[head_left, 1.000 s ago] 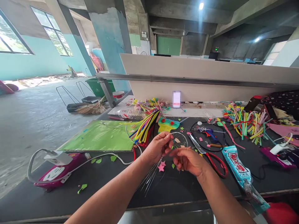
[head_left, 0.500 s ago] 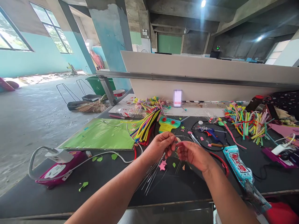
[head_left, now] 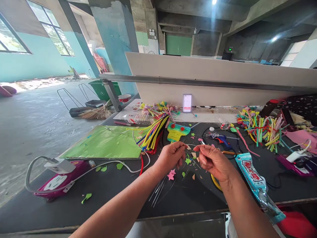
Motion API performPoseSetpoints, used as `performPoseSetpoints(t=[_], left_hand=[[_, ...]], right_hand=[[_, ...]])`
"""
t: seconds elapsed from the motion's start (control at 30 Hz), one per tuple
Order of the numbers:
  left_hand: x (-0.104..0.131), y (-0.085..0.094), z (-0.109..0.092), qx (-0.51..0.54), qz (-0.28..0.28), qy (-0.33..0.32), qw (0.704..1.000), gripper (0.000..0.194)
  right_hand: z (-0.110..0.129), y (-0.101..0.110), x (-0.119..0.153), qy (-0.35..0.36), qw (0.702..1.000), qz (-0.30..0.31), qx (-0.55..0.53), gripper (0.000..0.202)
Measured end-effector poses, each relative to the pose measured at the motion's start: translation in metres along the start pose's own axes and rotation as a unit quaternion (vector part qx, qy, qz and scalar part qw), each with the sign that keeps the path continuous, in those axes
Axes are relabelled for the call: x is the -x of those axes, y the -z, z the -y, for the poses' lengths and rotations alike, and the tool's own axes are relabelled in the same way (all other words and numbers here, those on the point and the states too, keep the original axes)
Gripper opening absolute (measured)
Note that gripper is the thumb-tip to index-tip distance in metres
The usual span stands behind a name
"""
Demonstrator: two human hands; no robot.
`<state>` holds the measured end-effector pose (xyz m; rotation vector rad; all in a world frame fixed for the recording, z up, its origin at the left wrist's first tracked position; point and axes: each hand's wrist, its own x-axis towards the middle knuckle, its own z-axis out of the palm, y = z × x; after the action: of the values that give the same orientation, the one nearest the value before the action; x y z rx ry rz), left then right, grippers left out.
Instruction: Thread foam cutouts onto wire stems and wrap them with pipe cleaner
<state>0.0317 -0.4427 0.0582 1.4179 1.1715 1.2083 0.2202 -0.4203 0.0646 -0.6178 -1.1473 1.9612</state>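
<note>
Over the middle of the black table, my left hand is closed, thumb and forefinger pinching a thin wire. Facing it, my right hand is closed too, its fingertips at the wire's other end, a short gap from the left ones. The wire is very fine and shows only faintly. Below the left hand lie several loose straight wires and a pink star. A green star lies between the hands. Just beyond them sits a yellow and turquoise craft piece with red dots.
Coloured pipe cleaners lie beside a green sheet pack on the left. Power strips with cables sit at both sides. On the right are a blue glue gun, a turquoise packet and a pipe-cleaner heap. A phone stands behind.
My right hand has moved right and turned, its fingers now curled into a pinch. The gap between my hands is wider, and the green star shows there. The view has shifted slightly.
</note>
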Motion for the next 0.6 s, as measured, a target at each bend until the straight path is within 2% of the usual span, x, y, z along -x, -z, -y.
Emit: performPoseSetpoints(t=[0.13,0.37,0.6], left_hand=[[0.0,-0.002,-0.002,-0.024,-0.025,0.013,0.999,0.022],[0.002,-0.003,-0.008,-0.018,-0.029,0.038,0.999,0.02],[0.006,-0.006,-0.01,-0.011,-0.022,0.041,0.999,0.022]], right_hand=[[-0.001,-0.002,0.0,0.0,1.0,0.006,-0.011,0.023],[0.003,0.003,0.002,-0.027,0.999,0.029,-0.023,0.017],[-0.001,0.005,-0.002,0.012,0.997,0.004,-0.08,0.013]])
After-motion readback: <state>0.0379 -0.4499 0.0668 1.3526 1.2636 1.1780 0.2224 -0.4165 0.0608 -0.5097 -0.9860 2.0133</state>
